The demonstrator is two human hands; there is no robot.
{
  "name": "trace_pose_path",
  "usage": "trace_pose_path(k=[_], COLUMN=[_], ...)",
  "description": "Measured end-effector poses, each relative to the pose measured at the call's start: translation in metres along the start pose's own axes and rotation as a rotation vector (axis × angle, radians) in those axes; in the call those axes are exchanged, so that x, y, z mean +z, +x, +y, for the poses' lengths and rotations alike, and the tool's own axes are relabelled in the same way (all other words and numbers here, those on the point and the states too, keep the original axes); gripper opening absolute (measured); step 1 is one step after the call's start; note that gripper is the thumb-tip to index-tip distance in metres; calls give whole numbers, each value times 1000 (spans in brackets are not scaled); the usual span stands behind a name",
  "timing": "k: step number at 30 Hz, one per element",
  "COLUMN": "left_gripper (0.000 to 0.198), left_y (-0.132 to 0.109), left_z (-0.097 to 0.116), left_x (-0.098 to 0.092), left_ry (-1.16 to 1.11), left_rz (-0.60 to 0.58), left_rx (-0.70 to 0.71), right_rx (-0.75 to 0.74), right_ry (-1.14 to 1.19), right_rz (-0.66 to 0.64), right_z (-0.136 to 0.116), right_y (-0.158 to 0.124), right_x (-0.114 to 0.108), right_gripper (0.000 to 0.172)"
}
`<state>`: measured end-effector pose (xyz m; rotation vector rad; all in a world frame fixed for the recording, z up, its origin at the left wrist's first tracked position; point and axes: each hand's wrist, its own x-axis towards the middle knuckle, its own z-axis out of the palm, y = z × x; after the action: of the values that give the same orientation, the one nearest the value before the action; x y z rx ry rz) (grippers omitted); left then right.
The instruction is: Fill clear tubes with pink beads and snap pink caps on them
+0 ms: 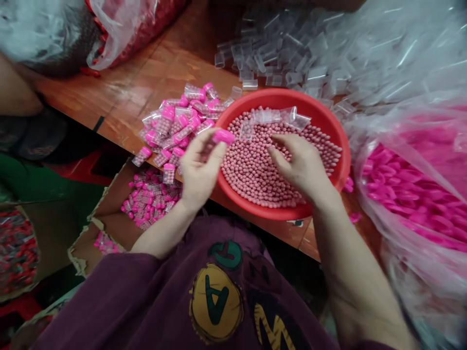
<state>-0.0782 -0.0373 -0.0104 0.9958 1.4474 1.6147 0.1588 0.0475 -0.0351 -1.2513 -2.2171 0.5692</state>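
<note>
Between the thumb and fingers of my left hand (200,170) is a small clear tube with a bright pink cap (224,136), held at the left rim of a red basin (345,160). The basin holds a bed of small pink beads (255,167). Several empty clear tubes (267,116) lie on the beads toward the back. Over the right part of the beads hovers my right hand (301,163), thumb and forefinger apart with nothing visible between them. Left of the basin sits a pile of filled, pink-capped tubes (178,124).
Empty clear tubes (262,58) spread behind the basin. A plastic bag of pink caps (412,189) stands at right. Below the table edge, a cardboard box (109,199) contains capped tubes. Bags with red pieces (146,29) lie far left, near another person's arm (18,90).
</note>
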Motion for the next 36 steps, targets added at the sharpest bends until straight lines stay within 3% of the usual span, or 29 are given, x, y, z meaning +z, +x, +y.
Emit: trace_pose_path(k=[3, 5, 8, 10, 13, 15, 19, 23, 25, 28, 32, 36], left_gripper=[41, 41, 27, 28, 38, 41, 30, 19, 10, 21, 29, 37], left_y=[33, 45, 45, 43, 47, 49, 45, 50, 60, 71, 58, 26], left_z=[-8, -12, -12, -11, -17, -22, -20, -17, -23, -38, -57, -68], left_x=[-34, -38, -20, -2, 22, 35, 53, 65, 75, 98, 139, 168], left_ry=[504, 621, 544, 484, 530, 605, 652, 772, 880, 951, 880, 742], left_rz=[130, 146, -16, -189, -444, -602, -823, -922, -991, -1100, -1090, -921], left_rx=[183, 254, 277, 275, 309, 310, 286, 245, 209, 73, -86, -276], right_rx=[70, 139, 198, 141, -34, -58, 117, 224, 283, 465, 832, 986], right_ry=[-96, -156, -170, -95, 23, 63, 132, 125, 135, 144, -124, -204], right_rz=[-19, -16, -20, -26, -5, 29, 199, 474, 614, 789, 596, 388], right_z=[1, -2, -2, -1, 0, -3, -14, -14, 1, 45, 105, 118], right_y=[39, 59, 74, 69, 43, 20, -24, -61, -85, -134, -201, -234], right_x=[32, 58, 76, 67, 34, 16, 8, 5, -9, -44, -78, -68], right_gripper=[34, 44, 44, 43, 42, 36, 29, 35, 37, 35, 26, 23])
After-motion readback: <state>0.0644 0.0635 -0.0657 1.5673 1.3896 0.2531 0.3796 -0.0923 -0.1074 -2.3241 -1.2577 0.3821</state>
